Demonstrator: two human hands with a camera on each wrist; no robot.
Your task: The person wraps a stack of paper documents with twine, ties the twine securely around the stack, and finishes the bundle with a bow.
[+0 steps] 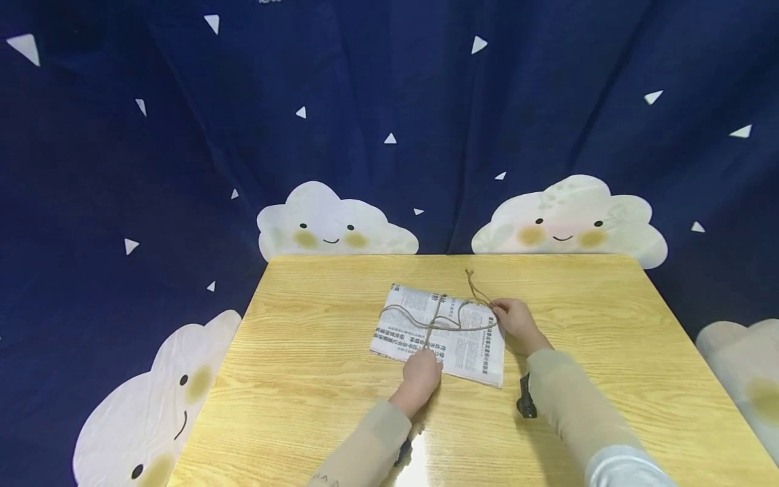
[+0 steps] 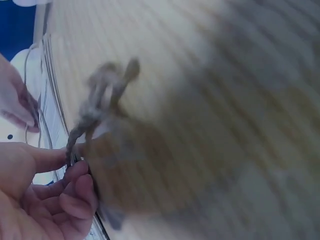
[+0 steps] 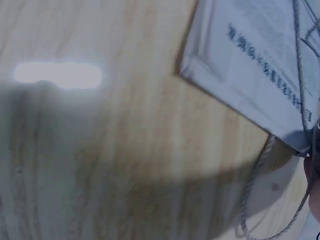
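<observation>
A folded newspaper stack [image 1: 465, 358] lies on the table with brown twine [image 1: 475, 329] running across it both ways and a loose loop on top. My left hand [image 1: 422, 373] is at its near edge; the left wrist view shows thumb and fingers pinching the twine, whose knotted end [image 2: 91, 114] sticks out past them. At the right edge my right hand [image 1: 518, 323] pinches twine by the far corner, and a loose tail extends beyond it toward the back. Only a bit of that hand [image 3: 315, 197] enters the right wrist view, where a twine loop hangs beside the paper.
The wooden table [image 1: 304, 338] stretches out on all sides of the newspaper. Behind it hangs a dark blue curtain [image 1: 365, 81] with white triangles and smiling clouds. Black wrist devices [image 1: 526, 398] sit under the sleeves.
</observation>
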